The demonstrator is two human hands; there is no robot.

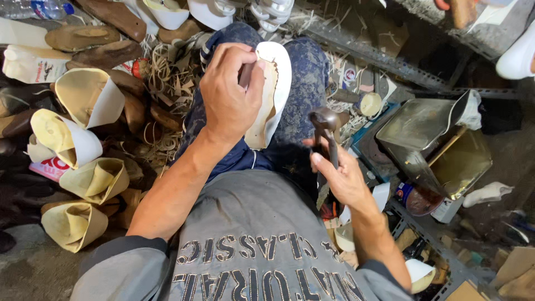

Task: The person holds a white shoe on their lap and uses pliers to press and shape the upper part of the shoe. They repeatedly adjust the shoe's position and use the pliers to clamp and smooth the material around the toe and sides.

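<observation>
To the left of our fingers, a heap of curled tan and white shoe uppers lies on the floor beside dark wooden lasts, near enough to reach without rising.

Our left hand is clenched around a white-soled shoe on its last. The fingers curl over the near edge and the thumb presses the tan insole face. The shoe rests sole-up on the knee in blue patterned trousers; we judge this grip braces the work against the leg and keeps the bottom face exposed.

Just right of those fingers, our right hand grasps the handle of a dark metal lasting tool, head raised and apart from the shoe, thumb laid along the shaft, probably for control.

Right of that hand, an open metal tin sits on a rack.
</observation>
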